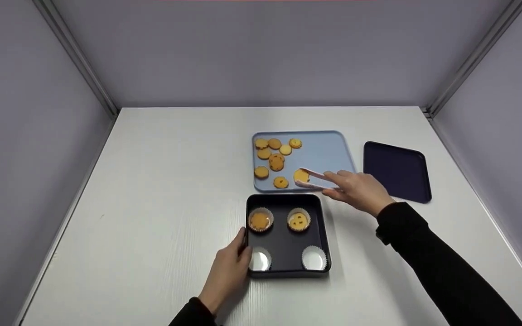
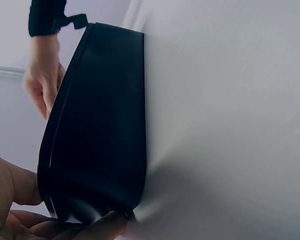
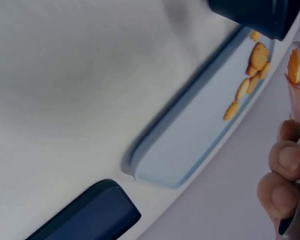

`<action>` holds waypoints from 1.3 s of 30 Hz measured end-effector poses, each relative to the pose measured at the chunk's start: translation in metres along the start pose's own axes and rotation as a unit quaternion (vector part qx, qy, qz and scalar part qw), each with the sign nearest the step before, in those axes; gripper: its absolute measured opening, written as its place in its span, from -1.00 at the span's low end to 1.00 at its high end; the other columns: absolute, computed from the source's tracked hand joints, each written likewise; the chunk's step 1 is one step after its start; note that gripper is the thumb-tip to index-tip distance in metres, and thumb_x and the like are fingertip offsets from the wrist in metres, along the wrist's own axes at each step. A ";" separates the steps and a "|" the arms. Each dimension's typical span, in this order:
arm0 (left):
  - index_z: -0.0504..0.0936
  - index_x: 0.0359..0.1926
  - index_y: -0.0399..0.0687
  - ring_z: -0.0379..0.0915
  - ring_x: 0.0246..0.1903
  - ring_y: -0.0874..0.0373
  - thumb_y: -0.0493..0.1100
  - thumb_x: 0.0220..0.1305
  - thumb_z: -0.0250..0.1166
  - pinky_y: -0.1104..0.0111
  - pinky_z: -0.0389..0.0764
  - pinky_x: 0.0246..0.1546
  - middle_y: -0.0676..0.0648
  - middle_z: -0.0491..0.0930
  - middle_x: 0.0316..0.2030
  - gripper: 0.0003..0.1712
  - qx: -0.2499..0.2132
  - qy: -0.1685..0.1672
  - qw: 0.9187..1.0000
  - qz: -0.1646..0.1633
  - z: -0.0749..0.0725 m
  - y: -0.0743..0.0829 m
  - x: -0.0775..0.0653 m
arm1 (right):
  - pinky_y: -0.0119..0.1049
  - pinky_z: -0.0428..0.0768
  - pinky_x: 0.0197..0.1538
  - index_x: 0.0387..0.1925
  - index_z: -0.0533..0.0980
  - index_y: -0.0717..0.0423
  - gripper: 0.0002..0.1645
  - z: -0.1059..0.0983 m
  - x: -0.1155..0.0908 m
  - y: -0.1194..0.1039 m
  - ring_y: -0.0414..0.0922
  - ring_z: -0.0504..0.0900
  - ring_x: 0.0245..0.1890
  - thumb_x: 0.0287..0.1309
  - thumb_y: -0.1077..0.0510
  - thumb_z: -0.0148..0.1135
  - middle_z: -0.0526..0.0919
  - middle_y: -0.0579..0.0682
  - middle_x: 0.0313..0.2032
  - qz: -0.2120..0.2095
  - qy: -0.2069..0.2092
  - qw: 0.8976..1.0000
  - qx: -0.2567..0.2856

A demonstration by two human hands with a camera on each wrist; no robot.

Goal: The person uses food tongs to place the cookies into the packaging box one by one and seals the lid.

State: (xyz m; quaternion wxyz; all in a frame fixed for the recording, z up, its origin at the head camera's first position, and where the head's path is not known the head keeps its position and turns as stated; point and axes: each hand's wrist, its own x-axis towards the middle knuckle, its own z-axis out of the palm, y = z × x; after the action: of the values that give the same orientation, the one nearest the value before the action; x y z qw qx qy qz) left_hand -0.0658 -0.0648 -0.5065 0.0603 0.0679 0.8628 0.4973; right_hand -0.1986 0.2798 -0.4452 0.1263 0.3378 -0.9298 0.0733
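Note:
My left hand (image 1: 228,267) grips the left side of a square black baking pan (image 1: 283,244), thumb at its rim and fingers lower on the wall in the left wrist view. In my right hand (image 1: 360,190) is a pair of pale pink tongs (image 1: 308,185). Between the tongs' tips sits a scalloped cookie (image 1: 301,175), over the near edge of a light blue tray (image 1: 326,149); the right wrist view shows this cookie (image 3: 294,67) pinched above the tray. Two paper cups at the pan's far side hold a flower-shaped cookie (image 1: 259,221) and a holed cookie (image 1: 298,221).
Several cookies (image 1: 276,162) lie on the blue tray's left part. Two paper cups without cookies, one a white cup (image 1: 314,258), stand at the pan's near side. A dark navy tray (image 1: 394,172) lies right of the blue one. Grey walls (image 1: 261,54) enclose the white table (image 1: 152,203).

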 end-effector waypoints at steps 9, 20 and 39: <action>0.25 0.47 -0.46 0.43 0.30 -0.21 -0.29 0.51 0.14 -0.01 0.49 0.27 -0.40 0.44 0.32 -0.38 0.010 0.006 1.000 0.007 -0.001 0.000 0.001 | -0.23 0.56 -0.53 0.08 0.62 0.06 -0.53 -0.031 -0.016 -0.012 -0.21 0.45 -0.66 0.23 -0.08 0.43 0.63 -0.11 -0.41 -0.097 -0.005 0.995 0.020; 0.24 0.47 -0.46 0.38 0.34 -0.21 -0.28 0.52 0.13 -0.02 0.44 0.31 -0.40 0.40 0.35 -0.38 -0.001 0.003 1.000 -0.006 0.000 0.002 -0.001 | -0.39 0.37 -0.61 -0.08 0.56 -0.09 -0.66 -0.063 -0.024 -0.041 -0.33 0.33 -0.69 0.24 -0.14 0.40 0.53 -0.22 -0.49 -0.145 -0.116 0.982 0.012; 0.25 0.47 -0.46 0.39 0.33 -0.21 -0.29 0.51 0.13 0.00 0.46 0.29 -0.42 0.42 0.33 -0.39 0.002 0.006 1.000 0.004 0.000 0.003 -0.002 | -0.27 0.45 -0.57 -0.38 0.59 -0.14 -0.72 -0.070 -0.031 -0.075 -0.26 0.43 -0.67 0.10 -0.18 0.46 0.62 -0.24 -0.53 -0.128 -0.255 0.958 -0.025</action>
State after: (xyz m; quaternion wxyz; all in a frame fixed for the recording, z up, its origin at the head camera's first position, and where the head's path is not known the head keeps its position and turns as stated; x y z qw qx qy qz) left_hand -0.0632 -0.0637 -0.5044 0.0530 0.0684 0.8640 0.4961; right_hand -0.1142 0.2569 -0.3832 -0.0987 0.4584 -0.8815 -0.0550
